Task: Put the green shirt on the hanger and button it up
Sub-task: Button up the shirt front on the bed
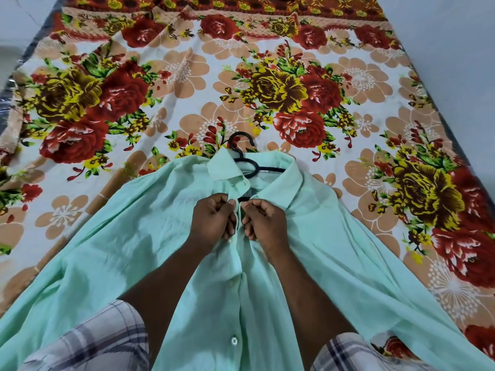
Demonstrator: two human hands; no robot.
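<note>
A pale green shirt (128,253) lies spread front-up on the bed, sleeves out to both sides. A black hanger (242,145) sits inside it, its hook poking out past the collar. My left hand (213,222) pinches the left front edge just below the collar. My right hand (263,223) pinches the right front edge opposite it, and the two edges meet between my fingers. Lower on the front, a white button (234,340) shows, and the front lies closed there.
The bed is covered by a floral sheet (267,84) with red and yellow roses. Pale floor shows beyond the bed's left edge (16,36) and right edge (455,49). My checked sleeves (101,338) fill the bottom corners.
</note>
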